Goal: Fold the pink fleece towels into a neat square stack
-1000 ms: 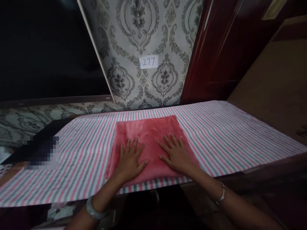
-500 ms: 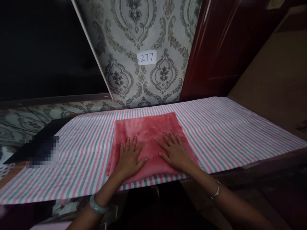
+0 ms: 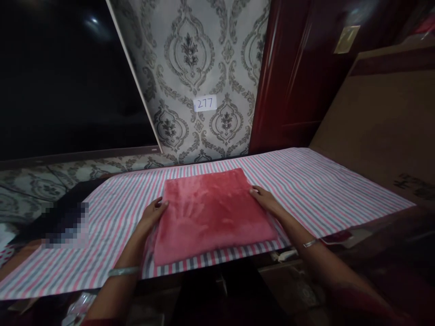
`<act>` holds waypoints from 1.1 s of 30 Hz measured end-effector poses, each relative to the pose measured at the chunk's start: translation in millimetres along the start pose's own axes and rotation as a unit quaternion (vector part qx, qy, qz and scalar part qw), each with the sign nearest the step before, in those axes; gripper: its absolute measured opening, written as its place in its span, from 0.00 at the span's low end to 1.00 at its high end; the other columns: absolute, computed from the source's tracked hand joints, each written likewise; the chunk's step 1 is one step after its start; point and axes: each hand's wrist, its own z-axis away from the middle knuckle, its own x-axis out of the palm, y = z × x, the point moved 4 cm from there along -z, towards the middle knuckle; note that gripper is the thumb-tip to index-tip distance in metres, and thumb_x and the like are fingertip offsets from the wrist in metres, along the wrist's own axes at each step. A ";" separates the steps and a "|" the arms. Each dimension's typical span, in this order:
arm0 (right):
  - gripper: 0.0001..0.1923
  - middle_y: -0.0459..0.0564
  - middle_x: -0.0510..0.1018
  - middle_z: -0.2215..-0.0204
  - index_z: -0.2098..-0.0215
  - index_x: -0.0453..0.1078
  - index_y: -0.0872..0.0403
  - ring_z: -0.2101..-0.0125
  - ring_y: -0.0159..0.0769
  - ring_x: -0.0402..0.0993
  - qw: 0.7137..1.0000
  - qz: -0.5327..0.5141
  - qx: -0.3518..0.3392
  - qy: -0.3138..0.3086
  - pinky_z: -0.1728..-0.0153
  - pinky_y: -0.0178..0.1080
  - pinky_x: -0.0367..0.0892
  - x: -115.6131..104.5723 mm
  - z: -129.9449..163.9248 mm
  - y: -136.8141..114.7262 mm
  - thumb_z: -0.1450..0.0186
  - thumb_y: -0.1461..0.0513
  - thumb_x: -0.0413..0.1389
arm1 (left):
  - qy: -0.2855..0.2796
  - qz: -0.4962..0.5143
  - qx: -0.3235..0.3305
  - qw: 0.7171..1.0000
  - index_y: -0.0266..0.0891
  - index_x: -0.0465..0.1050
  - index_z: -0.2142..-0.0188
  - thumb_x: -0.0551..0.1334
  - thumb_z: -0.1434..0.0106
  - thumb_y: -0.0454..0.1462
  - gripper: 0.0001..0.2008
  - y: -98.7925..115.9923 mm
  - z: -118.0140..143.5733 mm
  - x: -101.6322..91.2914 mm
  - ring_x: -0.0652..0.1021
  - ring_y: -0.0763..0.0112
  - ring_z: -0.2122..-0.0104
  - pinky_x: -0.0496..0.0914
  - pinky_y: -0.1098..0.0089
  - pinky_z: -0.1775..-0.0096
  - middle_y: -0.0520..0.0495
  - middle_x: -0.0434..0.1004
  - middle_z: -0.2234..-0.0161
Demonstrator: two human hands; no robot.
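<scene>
A flat square of pink plush cloth (image 3: 217, 217) lies in front of me, with faint hand-shaped marks pressed into its pile. At its left edge is my left hand (image 3: 154, 213), thumb on the rim and fingers curled at the side. My right hand (image 3: 263, 198) grips the right edge near the far corner, its thumb on top and the other fingers partly hidden. Beneath the cloth spreads a pink, grey and white striped tablecloth (image 3: 326, 194).
A large dark screen (image 3: 68, 81) stands at the back left. Behind is patterned wallpaper with a paper label (image 3: 205, 103) reading 277. A dark red door (image 3: 288, 81) and a big cardboard box (image 3: 377, 117) border the right side.
Both hands have left the middle of the plush cloth, where they lay flat with fingers spread, and moved outward to its left and right edges. The camera view has tilted up slightly.
</scene>
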 end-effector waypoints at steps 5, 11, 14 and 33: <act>0.26 0.59 0.80 0.50 0.48 0.74 0.57 0.50 0.48 0.76 0.999 -0.037 0.022 -0.019 0.49 0.47 0.68 6.1 -12.1 -2.0 0.32 0.48 0.49 | 0.026 0.069 -0.056 0.996 0.32 0.65 0.42 0.68 0.39 0.39 0.28 -1.3 -7.5 5.5 0.82 0.63 0.61 0.76 0.66 0.61 0.37 0.79 0.56; 0.28 0.59 0.81 0.53 0.49 0.73 0.58 0.54 0.47 0.78 0.996 -0.079 0.012 -0.048 0.55 0.43 0.72 15.6 -15.8 -6.0 0.34 0.45 0.52 | 0.083 -0.045 -0.008 0.996 0.36 0.71 0.55 0.66 0.39 0.45 0.18 -4.3 -0.6 3.5 0.82 0.57 0.60 0.76 0.63 0.59 0.42 0.79 0.63; 0.29 0.58 0.81 0.52 0.46 0.71 0.56 0.55 0.46 0.79 0.992 -0.119 0.010 -0.042 0.56 0.43 0.73 18.6 -18.7 -1.9 0.35 0.45 0.54 | 0.072 -0.036 -0.026 0.996 0.38 0.72 0.61 0.67 0.42 0.47 0.16 -4.0 8.2 -0.4 0.82 0.54 0.59 0.76 0.61 0.58 0.43 0.80 0.65; 0.44 0.53 0.82 0.53 0.29 0.46 0.51 0.57 0.47 0.81 0.949 -0.310 -0.001 -0.053 0.54 0.49 0.75 13.4 -3.3 -47.3 0.40 0.56 0.57 | -0.065 0.175 0.013 0.982 0.50 0.55 0.32 0.74 0.47 0.41 0.47 27.1 -8.9 -3.0 0.83 0.57 0.56 0.79 0.62 0.59 0.39 0.78 0.47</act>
